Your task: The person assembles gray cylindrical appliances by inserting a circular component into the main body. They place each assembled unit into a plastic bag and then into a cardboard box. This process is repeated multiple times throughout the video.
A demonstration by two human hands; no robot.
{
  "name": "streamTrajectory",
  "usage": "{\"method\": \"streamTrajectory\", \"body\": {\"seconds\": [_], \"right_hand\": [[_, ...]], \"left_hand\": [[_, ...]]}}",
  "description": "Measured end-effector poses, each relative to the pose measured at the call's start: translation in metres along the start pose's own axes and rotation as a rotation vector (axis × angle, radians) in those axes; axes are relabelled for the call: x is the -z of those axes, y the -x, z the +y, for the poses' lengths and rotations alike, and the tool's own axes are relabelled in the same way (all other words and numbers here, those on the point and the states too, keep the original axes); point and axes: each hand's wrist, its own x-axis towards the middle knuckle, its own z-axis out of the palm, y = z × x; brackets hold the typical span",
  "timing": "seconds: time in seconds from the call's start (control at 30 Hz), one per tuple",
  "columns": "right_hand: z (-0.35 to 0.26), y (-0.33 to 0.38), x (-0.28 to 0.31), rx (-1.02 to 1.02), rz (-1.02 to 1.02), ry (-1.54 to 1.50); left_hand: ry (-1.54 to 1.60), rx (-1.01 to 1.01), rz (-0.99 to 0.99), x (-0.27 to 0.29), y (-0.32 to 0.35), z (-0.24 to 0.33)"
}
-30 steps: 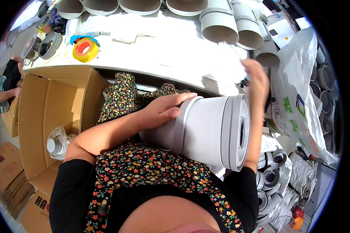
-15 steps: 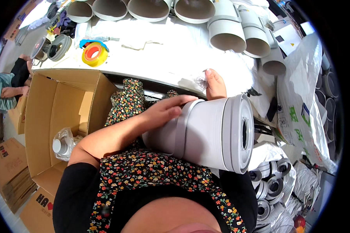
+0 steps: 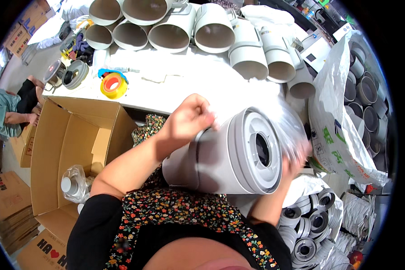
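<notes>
A large light-grey plastic container (image 3: 216,157) lies tilted on my lap. Its ringed lid (image 3: 272,164), with a dark round opening, faces right. Above the container's upper side is my left hand (image 3: 186,119), its fingers curled into a pinch; what they hold, if anything, is too blurred to make out. Beyond the lid, my right hand (image 3: 294,164) is smeared by motion and closed on a thin clear plastic bag (image 3: 283,119), which stretches up toward the table. The floral apron (image 3: 180,209) lies under the container.
An open cardboard box (image 3: 49,148) at left holds a bagged white-capped item (image 3: 69,185). On the white table (image 3: 166,96) are yellow tape (image 3: 114,85) and several grey containers (image 3: 170,36). At right hang a large plastic sack (image 3: 333,135) and stacked lids (image 3: 306,247). Another person (image 3: 4,110) sits far left.
My right hand has swung from the table edge to the right of the lid, drawing the clear bag. My left hand has lifted off the container and curled. The lid has turned more toward me.
</notes>
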Motion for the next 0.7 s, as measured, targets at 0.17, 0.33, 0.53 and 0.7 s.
{"method": "streamTrajectory", "body": {"seconds": [0.17,0.33,0.53,0.7], "right_hand": [[-0.018,0.063,0.011,0.087,-1.354,1.042],[0.064,0.056,0.060,0.236,-0.178,0.652],[0.184,0.067,0.134,-0.539,-0.564,1.141],[0.215,0.051,0.050,-0.056,-1.406,1.620]], "left_hand": [[-0.444,-0.028,0.239,0.015,0.019,-0.023],[-1.432,-0.247,0.173,0.095,0.094,-0.059],[-1.421,0.028,0.213,0.083,0.167,-0.030],[-1.400,-0.057,0.109,0.030,0.113,-0.002]]}}
